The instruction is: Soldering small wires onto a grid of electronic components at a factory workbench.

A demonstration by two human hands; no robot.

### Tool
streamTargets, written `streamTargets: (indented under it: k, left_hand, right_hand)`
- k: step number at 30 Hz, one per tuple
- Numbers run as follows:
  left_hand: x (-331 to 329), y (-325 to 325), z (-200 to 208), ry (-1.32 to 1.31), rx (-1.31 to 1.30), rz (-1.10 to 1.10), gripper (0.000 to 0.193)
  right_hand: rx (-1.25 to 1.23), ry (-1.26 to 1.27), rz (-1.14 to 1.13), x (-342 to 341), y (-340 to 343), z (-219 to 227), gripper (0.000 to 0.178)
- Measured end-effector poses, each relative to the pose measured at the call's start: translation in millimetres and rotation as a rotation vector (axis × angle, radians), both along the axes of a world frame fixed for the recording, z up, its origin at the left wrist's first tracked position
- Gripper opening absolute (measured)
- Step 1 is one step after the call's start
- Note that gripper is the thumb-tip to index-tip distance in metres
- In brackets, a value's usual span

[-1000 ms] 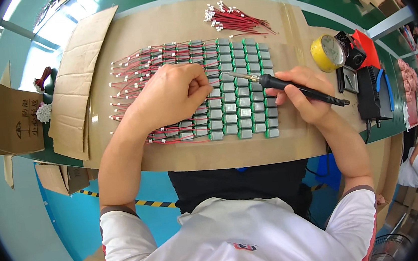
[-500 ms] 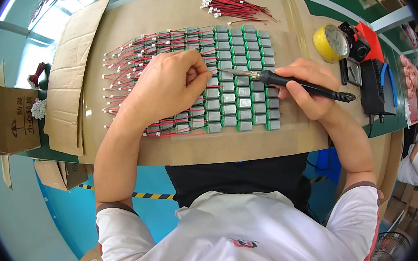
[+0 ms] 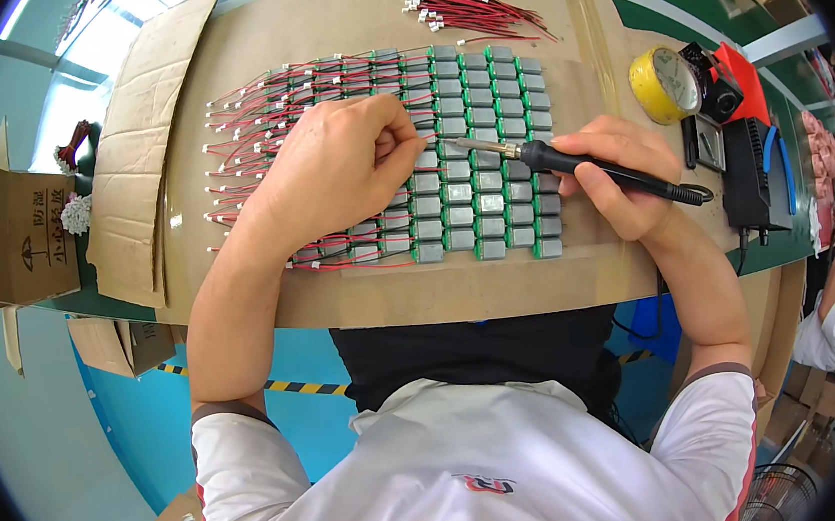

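In my right hand is a black soldering iron, gripped like a pen. Its metal tip points left, at the green edge of one grey battery cell in the middle of the rows. My left hand is above the wired cells, thumb and forefinger pinched around a thin red wire whose end meets the iron's tip area. Many small grey cells with green circuit boards lie in columns. Red and black wires with white connectors run off the left columns; my left hand hides part of them.
A loose bundle of red and black wires lies at the far side of the cardboard sheet. On the right are yellow tape, a black box-shaped unit and blue-handled pliers. A cardboard flap stands at left.
Both hands and the iron stay nearly in place; the view has shifted very slightly. At the far right, a co-worker's arms have moved.
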State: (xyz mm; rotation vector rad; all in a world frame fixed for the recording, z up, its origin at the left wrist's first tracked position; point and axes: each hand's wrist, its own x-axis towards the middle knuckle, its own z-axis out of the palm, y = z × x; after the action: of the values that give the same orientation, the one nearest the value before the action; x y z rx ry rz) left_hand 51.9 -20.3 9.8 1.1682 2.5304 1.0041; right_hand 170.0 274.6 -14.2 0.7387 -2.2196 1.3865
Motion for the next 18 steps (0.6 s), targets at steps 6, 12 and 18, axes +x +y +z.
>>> streamTargets:
  k: [6,12,18]
  left_hand:
    - [-0.1,-0.4,-1.7,-0.012,0.003,-0.004,0.015]
    - [0.1,-0.3,-2.0,0.014,-0.007,-0.006,0.015]
    - [0.3,0.0,-2.8,0.017,-0.013,-0.004,0.015]
  right_hand:
    - [0.008,-0.002,0.000,0.4,0.0,-0.2,0.029]
    - [0.029,0.002,0.002,0.1,0.0,2.1,0.029]
    - [0.035,0.010,0.006,-0.6,0.6,1.3,0.029]
